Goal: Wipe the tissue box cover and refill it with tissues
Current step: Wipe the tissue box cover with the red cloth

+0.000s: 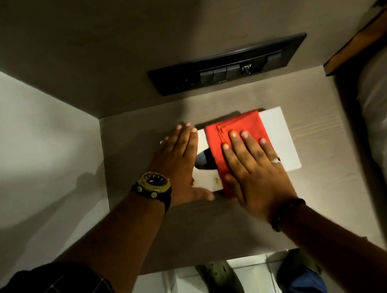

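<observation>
Red cloth (234, 136) under the flat right hand (253, 172) is mid-wipe on the white tissue box cover (280, 141), which sits on the surface (133, 131); left hand (176, 159) presses flat, steadying it. Refilling comes later, I'd guess.

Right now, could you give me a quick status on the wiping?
Left hand flat, steadying white tissue box cover. Right hand flat, pressing red cloth on it. Nothing in the way.

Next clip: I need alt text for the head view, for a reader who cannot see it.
Seen from above, a person's right hand presses a folded red cloth flat onto a white tissue box cover on a grey bedside table. The left hand, wearing a wristwatch, lies flat on the cover's left end beside its dark oval opening. A black switch panel is on the wall behind.
</observation>
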Demonstrator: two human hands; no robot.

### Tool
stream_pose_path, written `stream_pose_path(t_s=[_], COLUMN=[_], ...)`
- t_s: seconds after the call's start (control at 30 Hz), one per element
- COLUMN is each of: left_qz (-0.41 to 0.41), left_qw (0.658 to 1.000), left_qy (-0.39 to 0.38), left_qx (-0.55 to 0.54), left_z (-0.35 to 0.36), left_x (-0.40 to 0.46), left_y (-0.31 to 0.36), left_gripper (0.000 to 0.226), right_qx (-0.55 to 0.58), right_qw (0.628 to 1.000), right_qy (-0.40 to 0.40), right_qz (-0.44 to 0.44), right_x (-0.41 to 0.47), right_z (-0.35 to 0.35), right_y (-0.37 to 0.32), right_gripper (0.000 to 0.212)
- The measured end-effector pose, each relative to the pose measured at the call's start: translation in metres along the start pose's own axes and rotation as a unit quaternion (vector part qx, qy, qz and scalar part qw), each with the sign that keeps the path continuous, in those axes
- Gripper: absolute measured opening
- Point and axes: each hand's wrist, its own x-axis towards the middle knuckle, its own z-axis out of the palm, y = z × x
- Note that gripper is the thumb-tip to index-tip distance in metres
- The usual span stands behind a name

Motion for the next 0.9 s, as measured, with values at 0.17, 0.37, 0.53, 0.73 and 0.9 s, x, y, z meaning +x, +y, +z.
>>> stream_pose_path(t_s=[0.17, 0.37, 0.53, 0.73, 0.9], left_qz=[-0.001, -0.003, -0.009, 0.003, -0.001], left_qw=[1.000, 1.000, 1.000, 1.000, 1.000], left_qy=[0.010, 0.003, 0.007, 0.023, 0.010], left_qx=[0.001, -0.013, -0.005, -0.009, -0.011], left_z=[0.002, 0.001, -0.001, 0.002, 0.001], left_x=[0.002, 0.004, 0.000, 0.000, 0.001], left_y=[0.001, 0.003, 0.002, 0.000, -0.002], left_gripper=[0.142, 0.140, 0.139, 0.143, 0.144], right_qx=[0.005, 0.028, 0.028, 0.021, 0.012], right_qw=[0.996, 0.991, 0.999, 0.993, 0.987], right_qy=[0.024, 0.034, 0.001, 0.014, 0.036], right_qz=[0.091, 0.123, 0.018, 0.112, 0.156], right_x=[0.006, 0.063, 0.018, 0.012, 0.056], right_z=[-0.006, -0.009, -0.001, -0.009, -0.011], right_y=[0.040, -0.008, -0.019, 0.056, 0.022], right_gripper=[0.066, 0.064, 0.060, 0.068, 0.065])
